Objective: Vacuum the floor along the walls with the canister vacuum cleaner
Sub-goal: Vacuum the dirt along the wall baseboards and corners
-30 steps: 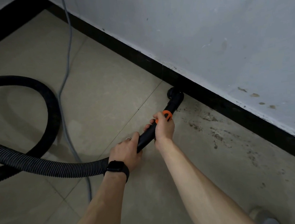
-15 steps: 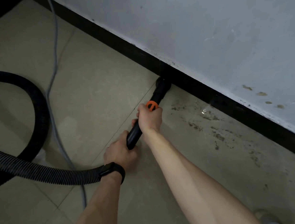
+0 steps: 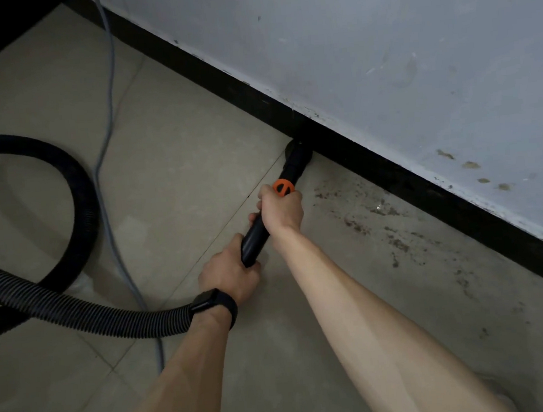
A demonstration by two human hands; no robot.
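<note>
A black vacuum wand (image 3: 256, 239) with an orange ring (image 3: 283, 186) points at the black baseboard (image 3: 391, 177). Its round nozzle (image 3: 298, 156) touches the floor right at the baseboard's foot. My right hand (image 3: 282, 210) grips the wand just below the orange ring. My left hand (image 3: 228, 274), with a black watch on the wrist, grips the wand's lower end where the ribbed black hose (image 3: 44, 308) joins. The hose loops away to the left. The canister itself is out of view.
A grey power cord (image 3: 108, 127) runs across the beige floor tiles from the top edge down past the hose. Dark dirt specks (image 3: 379, 226) spread over the floor right of the nozzle. The pale wall (image 3: 381, 51) rises above the baseboard.
The nozzle has slid left along the baseboard, away from the dirty patch, and both hands moved with the wand. Grips are unchanged.
</note>
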